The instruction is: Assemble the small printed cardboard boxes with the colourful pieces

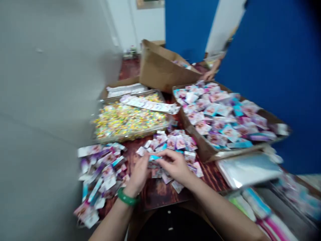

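A small blue-edged paper packet (pixel 154 157) sits pinched between your two hands over the dark wooden counter (pixel 160 192). Your left hand (pixel 139 175), green bangle at the wrist, and your right hand (pixel 175 165) both close their fingertips on it. Loose pink-and-white packets (pixel 173 142) lie just beyond at 12 o'clock. A heap of similar packets (pixel 100 177) crowds 9 o'clock. A clear tray of yellow sweets (pixel 127 120) stands at 11 o'clock, a cardboard box of packets (pixel 220 117) at 2 o'clock.
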Tool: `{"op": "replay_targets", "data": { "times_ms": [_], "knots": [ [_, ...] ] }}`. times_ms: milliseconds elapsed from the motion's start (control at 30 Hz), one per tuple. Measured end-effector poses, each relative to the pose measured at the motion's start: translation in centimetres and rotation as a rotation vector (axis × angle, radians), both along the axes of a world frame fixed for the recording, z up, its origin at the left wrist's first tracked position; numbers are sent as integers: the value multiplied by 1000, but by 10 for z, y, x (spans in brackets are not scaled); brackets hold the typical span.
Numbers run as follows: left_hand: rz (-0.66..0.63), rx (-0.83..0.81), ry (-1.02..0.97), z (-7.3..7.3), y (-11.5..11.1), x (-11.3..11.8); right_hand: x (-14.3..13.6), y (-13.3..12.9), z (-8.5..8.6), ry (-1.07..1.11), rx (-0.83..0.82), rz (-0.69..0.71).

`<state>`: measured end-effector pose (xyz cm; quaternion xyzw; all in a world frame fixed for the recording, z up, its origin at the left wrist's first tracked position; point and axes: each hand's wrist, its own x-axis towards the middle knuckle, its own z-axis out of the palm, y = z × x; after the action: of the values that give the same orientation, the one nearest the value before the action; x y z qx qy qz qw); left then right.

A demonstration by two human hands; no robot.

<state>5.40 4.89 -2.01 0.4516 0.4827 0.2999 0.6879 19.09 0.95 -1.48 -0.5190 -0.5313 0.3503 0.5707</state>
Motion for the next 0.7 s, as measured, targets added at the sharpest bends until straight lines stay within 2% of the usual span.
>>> {"op": "replay_targets", "data": {
  "times_ms": [67, 167, 500, 700],
  "knots": [
    [-19, 8, -38, -3, -1, 1, 2, 1, 0, 82, -67, 18],
    [-10, 49, -40, -2, -5, 3, 5, 0, 1, 57, -58, 16],
    [130, -98, -226, 2, -7, 9, -4, -7, 5, -331, 205, 33],
    [190, -257, -407, 1, -8, 13, -8, -8, -9, -549, 365, 22]
  ]
}}
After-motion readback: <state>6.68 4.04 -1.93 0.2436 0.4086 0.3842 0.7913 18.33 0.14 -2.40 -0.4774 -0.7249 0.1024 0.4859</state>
